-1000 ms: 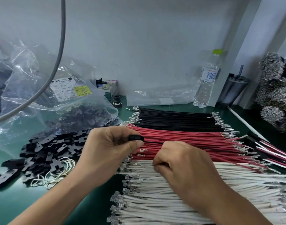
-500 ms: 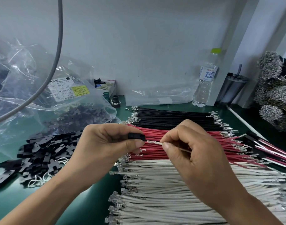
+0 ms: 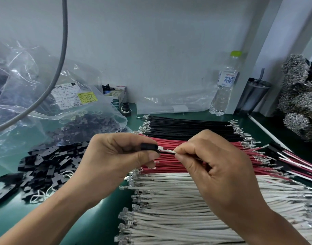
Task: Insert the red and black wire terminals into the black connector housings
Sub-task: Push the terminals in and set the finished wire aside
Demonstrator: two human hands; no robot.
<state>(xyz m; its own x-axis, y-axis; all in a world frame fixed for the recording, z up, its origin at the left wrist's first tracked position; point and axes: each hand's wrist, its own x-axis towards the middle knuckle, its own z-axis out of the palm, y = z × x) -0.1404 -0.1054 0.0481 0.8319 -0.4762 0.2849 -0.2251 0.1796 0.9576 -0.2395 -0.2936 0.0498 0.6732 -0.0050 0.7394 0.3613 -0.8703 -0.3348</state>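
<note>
1. Above the red wires [image 3: 187,156] on the worktop [image 3: 102,209], the left hand [image 3: 116,161] pinches a black housing [image 3: 149,147]; the right hand [image 3: 217,167] pinches a wire just behind its metal terminal [image 3: 165,149], whose tip touches the housing's mouth.
2. Best to keep the terminal level and square to the slot, pushing straight without bending the crimp.
3. Fingers hide the wire's colour and the slot itself.

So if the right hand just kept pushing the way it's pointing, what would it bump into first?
Most likely the small black housing pinched in the left hand. The right hand holds a wire whose metal tip points left, right at the housing's opening. How far the tip is already in is hard to tell.
</note>
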